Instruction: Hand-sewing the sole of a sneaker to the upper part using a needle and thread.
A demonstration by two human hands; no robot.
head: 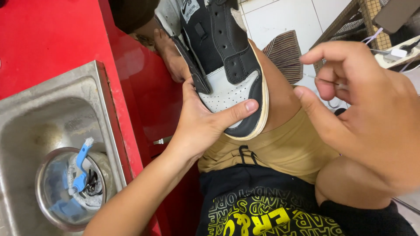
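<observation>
Right hand (372, 118): thumb and forefinger pinched on thin needle (321, 80), near camera. Left hand (205, 120): fingers clamped around toe of shoe (227, 65), propped on knee (280, 94). Step: hand-stitching, likely. Sink (26, 113): bowl (41, 179), 1 blue brush (81, 164).
</observation>
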